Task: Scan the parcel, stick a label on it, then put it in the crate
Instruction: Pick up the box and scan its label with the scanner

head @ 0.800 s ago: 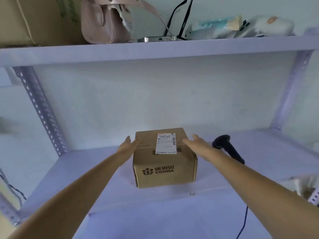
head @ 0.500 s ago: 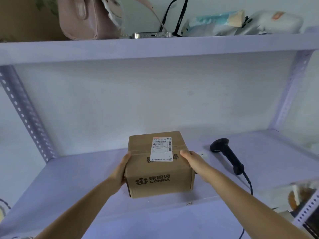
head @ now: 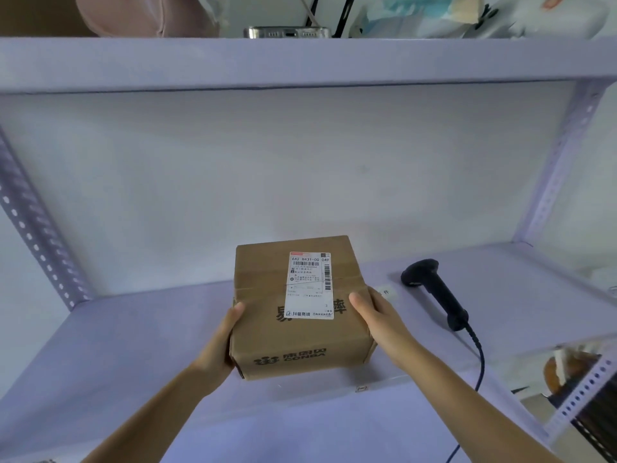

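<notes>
Centrally, parcel (head: pixel 300 329): labelled cardboard box, mid-frame.
Left hand (head: pixel 218 342): fingers gripping its left side.
Right hand (head: pixel 379 315): gripping right side.
Scanner (head: pixel 434 292): right of parcel.

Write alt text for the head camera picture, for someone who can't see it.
Two bare hands, the left hand and right hand, grip opposite sides of a brown cardboard parcel bearing a white shipping label over a pale shelf. A black corded scanner lies on the shelf to the right.
</notes>
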A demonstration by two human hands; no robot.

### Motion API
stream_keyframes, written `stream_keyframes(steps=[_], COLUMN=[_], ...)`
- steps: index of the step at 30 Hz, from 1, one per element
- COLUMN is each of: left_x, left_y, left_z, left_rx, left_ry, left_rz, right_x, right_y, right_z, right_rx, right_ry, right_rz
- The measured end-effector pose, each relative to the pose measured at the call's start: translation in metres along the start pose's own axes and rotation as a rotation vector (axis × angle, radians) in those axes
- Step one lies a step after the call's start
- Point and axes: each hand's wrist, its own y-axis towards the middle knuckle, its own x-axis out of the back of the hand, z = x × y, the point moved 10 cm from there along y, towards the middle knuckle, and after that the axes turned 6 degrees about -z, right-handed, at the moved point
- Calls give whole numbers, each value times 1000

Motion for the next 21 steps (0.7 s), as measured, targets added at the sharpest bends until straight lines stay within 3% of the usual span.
stream_keyframes(steps=[6, 10, 13, 17, 21], left_x=[1, 1, 0, 4, 7], left_y=[-5, -12, -13, -11, -11], left_z=[-7, -12, -14, -12, -9], left_rx=[-134, -166, -165, -157, -147], left_ry=[-10, 3, 7, 1, -19], left_rz=[-66, -84, -108, -150, -181], right_x=[7, 99, 169, 190, 175], right_y=[-9, 15, 41, 64, 80], right_z=[7, 33, 24, -28, -57], right_rx=[91, 218, 11, -364, -393], right_ry=[-21, -242, -502, -652, -592], right_rz=[39, -371, -572, -367, -233])
